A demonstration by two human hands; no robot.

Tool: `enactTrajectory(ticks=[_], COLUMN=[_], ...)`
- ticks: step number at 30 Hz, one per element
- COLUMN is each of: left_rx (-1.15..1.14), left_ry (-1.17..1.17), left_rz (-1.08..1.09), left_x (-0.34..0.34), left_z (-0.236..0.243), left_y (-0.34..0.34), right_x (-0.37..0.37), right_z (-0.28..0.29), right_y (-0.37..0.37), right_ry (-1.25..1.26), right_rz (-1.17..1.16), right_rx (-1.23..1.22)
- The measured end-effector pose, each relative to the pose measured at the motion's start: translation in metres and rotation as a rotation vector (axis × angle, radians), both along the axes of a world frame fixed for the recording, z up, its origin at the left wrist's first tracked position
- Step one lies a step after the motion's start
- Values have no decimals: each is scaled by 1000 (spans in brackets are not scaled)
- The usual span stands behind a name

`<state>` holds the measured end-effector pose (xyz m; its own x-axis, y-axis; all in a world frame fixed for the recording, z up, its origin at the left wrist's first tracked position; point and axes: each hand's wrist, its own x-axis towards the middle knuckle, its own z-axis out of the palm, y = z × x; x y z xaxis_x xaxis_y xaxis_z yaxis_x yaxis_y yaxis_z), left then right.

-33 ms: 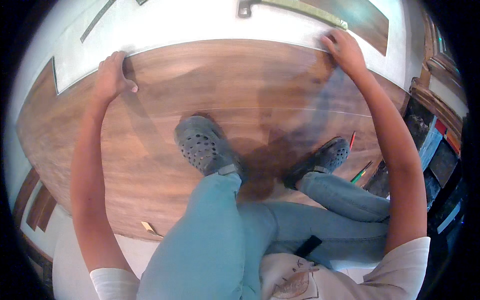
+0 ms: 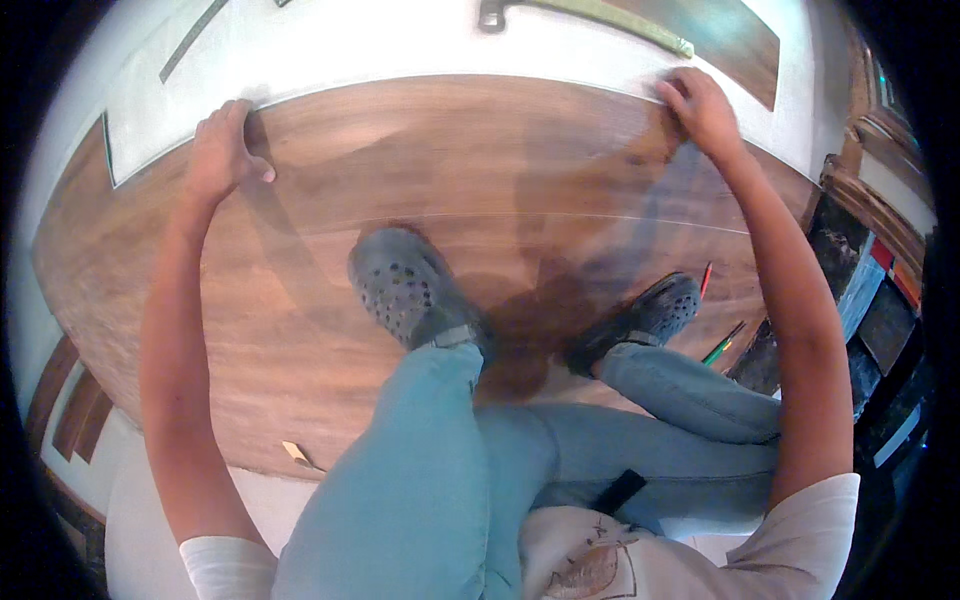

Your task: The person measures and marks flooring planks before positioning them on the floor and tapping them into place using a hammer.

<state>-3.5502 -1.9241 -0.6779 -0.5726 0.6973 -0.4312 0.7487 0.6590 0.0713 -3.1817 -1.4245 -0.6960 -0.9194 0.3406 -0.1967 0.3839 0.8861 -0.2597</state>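
**Both hands on the far edge of the wood plank flooring**

I am crouched on a stretch of brown wood-look flooring (image 2: 420,160), looking straight down past my knees. My left hand (image 2: 222,150) rests on the far edge of the outermost plank, fingers laid over the edge and thumb spread toward the middle, pressing flat rather than gripping anything loose. My right hand (image 2: 700,105) sits on the same far edge, well apart from the left, its fingers curled down over the plank's rim where the wood meets the pale underlay (image 2: 400,40). A thin seam runs across the boards between my hands and my feet.

My grey clogs stand on the laid planks: the left clog (image 2: 400,285) near the middle, the right clog (image 2: 655,312) further right and turned outward. My shadow falls dark on the wood between them. Just beside the right clog lie a red pencil (image 2: 706,280) and a green pencil (image 2: 722,345) on the boards.

Beyond the plank edge the pale underlay covers the floor, and on it lies a long yellowish level or straightedge (image 2: 600,18) with a loose plank (image 2: 730,40) beside it. At the right the room shows dark wooden furniture (image 2: 880,210). A small wood offcut (image 2: 297,453) lies at the near edge of the flooring by my left leg.
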Motion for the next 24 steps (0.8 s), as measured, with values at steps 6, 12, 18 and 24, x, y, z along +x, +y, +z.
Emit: enactTrajectory(ticks=[6, 12, 18, 24], left_rx=[-72, -74, -4, -28], left_ry=[-34, -49, -43, -35], left_rz=[63, 56, 8, 12], left_x=[7, 8, 0, 0], left_z=[10, 11, 2, 3], left_y=[12, 11, 5, 7], right_x=[29, 49, 55, 53], right_z=[23, 20, 23, 11], right_y=[25, 31, 23, 23], right_ry=[-455, -345, -254, -246], right_rz=[-107, -251, -336, -306], right_rx=[-225, -285, -288, -305])
